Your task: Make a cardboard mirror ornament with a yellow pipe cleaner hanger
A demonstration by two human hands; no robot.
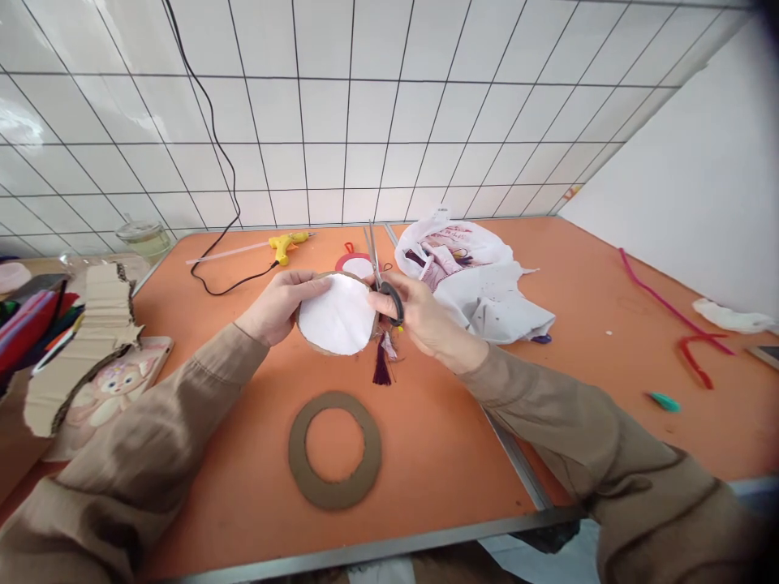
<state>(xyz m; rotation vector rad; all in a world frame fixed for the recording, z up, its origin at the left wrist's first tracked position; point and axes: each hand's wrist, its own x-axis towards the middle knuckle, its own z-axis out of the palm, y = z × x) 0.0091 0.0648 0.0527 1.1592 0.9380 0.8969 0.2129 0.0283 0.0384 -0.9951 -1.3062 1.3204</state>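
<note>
One white disc with a brown rim is hovering above the orange counter, between the two hands. The left hand is pinching its left edge, the thumb lying over the white face. The right hand is gripping black-handled scissors while its thumb is resting at the disc's right edge, and the blades are pointing away toward the tiled wall. Nearer the person, a cardboard ring is lying flat. A dark purple tassel is showing just below the disc's right side. Farther back, a yellow glue gun is lying on the left, and a white bag is slumping on the right
</note>
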